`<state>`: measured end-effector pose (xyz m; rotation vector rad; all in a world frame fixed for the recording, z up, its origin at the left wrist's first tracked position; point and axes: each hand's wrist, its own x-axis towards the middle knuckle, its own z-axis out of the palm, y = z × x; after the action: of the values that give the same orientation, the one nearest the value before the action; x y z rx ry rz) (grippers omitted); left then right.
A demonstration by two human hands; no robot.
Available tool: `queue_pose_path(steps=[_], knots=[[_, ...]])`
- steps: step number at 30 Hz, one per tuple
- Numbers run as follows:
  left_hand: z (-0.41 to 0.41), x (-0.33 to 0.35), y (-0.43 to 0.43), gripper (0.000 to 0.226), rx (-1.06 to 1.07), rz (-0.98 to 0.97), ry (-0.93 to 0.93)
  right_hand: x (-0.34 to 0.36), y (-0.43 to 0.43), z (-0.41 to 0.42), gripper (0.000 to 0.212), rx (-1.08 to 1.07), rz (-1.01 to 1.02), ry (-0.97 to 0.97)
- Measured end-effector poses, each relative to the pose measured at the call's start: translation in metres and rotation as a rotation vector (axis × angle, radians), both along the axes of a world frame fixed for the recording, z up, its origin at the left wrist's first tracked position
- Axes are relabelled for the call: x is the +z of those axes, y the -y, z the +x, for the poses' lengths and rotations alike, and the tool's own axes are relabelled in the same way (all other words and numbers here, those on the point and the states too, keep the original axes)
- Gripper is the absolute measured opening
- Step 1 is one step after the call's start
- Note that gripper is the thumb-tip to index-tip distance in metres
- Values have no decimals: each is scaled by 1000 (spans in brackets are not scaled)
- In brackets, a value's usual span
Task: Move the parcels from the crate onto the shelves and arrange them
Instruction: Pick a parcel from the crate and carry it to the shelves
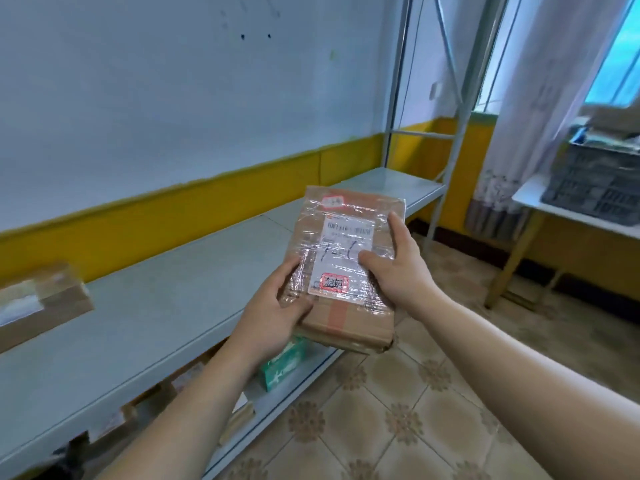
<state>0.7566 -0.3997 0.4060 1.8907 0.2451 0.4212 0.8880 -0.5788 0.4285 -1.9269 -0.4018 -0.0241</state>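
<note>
Left hand (277, 308) and right hand (398, 271) grip a flat brown cardboard parcel (346, 244), fingers (395, 225) curled round its sides. It is near the long grey metal shelf (156, 306).

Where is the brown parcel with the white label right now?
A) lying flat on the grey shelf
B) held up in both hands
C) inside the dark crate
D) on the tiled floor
B: the left hand and right hand each grip a side of the parcel, thumbs on its labelled face.
</note>
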Motion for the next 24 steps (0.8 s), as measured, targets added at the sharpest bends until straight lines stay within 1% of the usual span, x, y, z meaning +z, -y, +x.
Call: queue_pose_path(steps=[2, 5, 9, 13, 17, 24], knots=[[36, -3, -14, 62, -47, 5, 15, -1, -10, 30, 91, -33, 6, -3], [90, 0, -32, 62, -104, -44, 3, 2, -20, 74, 91, -86, 14, -15], [156, 6, -41, 64, -173, 26, -19, 4, -20, 125, 92, -184, 29, -20], [208, -3, -35, 64, -232, 23, -59, -6, -10, 164, 90, -255, 46, -84], [262, -14, -25, 65, -283, 8, -87, -18, 5, 212, 88, -264, 64, -142], [366, -26, 4, 62, -272, 49, -168, -40, 36, 319, 88, -232, 61, -180]])
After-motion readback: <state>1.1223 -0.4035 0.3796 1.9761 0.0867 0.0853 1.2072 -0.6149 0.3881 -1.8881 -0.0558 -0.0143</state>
